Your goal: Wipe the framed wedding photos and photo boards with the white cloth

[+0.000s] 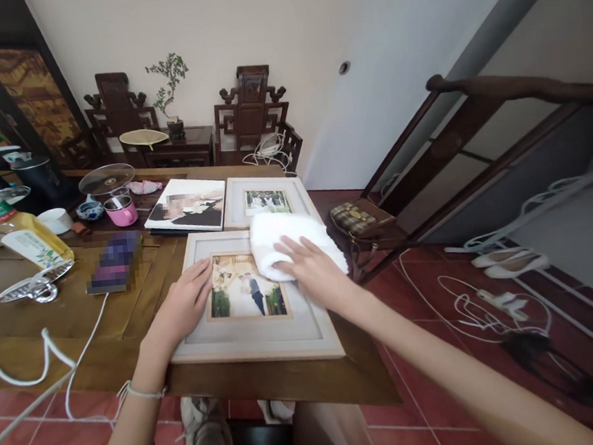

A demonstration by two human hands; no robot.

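A light wooden picture frame [266, 348] with a couple's photo in its middle lies flat on the table in front of me. My left hand [191, 297] rests on its left side, fingers stretched out near the photo. On its upper right part, my right hand [305, 263] presses a folded white cloth [287, 230], with the fingers spread over the top. The cloth also covers the lower edge of a second picture frame [296, 188] behind. Left of that frame lies a white-edged photo panel [182, 191] on a dark item.
On the wooden table [77, 325] at left are a phone [116, 261] with a white cable, a silver hair claw [39, 281], an oil bottle [25, 232] and a pink cup [120, 210]. At right, a wooden chair [445, 140] holds a checked bag [358, 217].
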